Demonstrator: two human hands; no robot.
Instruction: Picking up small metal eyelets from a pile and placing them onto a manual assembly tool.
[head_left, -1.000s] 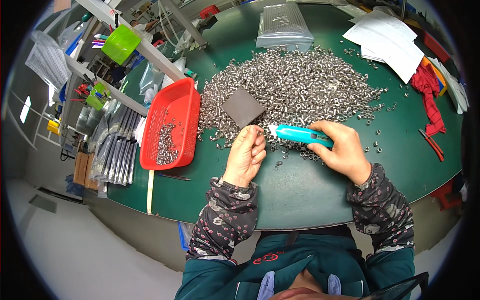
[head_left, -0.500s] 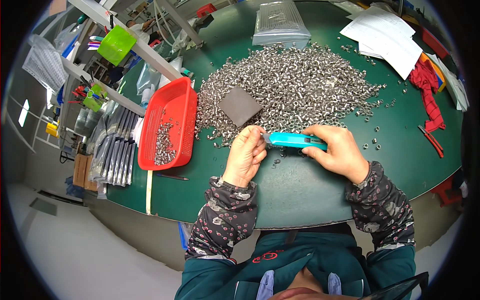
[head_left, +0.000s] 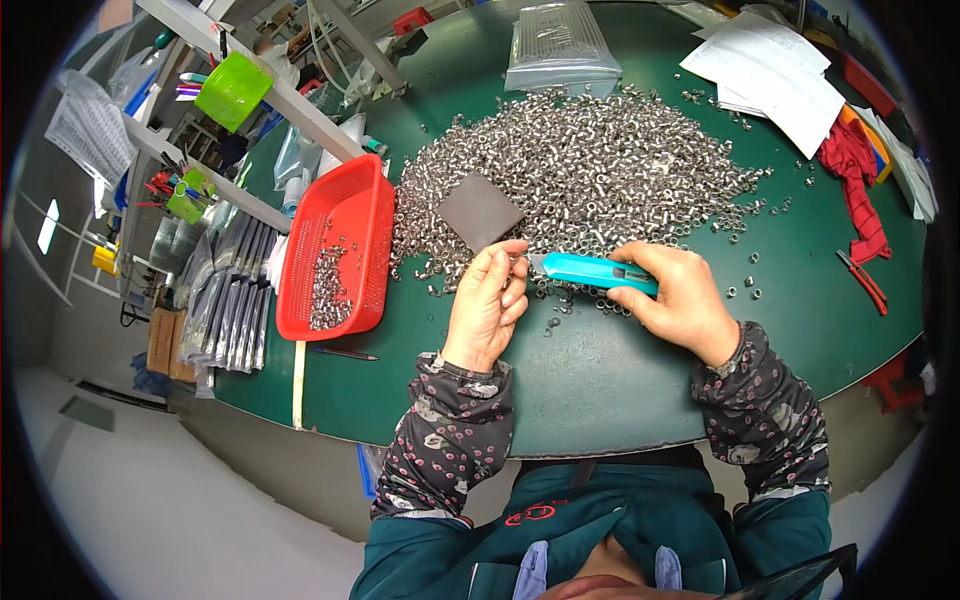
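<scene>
My right hand [head_left: 680, 300] is closed around a turquoise utility knife [head_left: 590, 271], its short blade pointing left. Thumb and fingers of my left hand [head_left: 485, 310] are pinched together close to the blade tip; whatever they hold is too small to make out. Beyond both hands spreads a large heap of small silvery metal rings [head_left: 610, 165]. A flat dark grey square plate [head_left: 481, 212] lies on the heap's near left part, just past my left fingertips.
On the left, a red plastic basket [head_left: 375, 260] holds some metal pieces. Bagged items [head_left: 230, 300] lie beyond it. Red-handled pliers [head_left: 865, 285], a red cloth [head_left: 855, 190] and white papers [head_left: 765, 75] are at the right. A clear plastic bag [head_left: 562, 45] lies at the back of the green table [head_left: 600, 390].
My left fingers have shifted slightly up and tilted. The knife has turned a little, its blade end rising, while my right hand stays nearly in place.
</scene>
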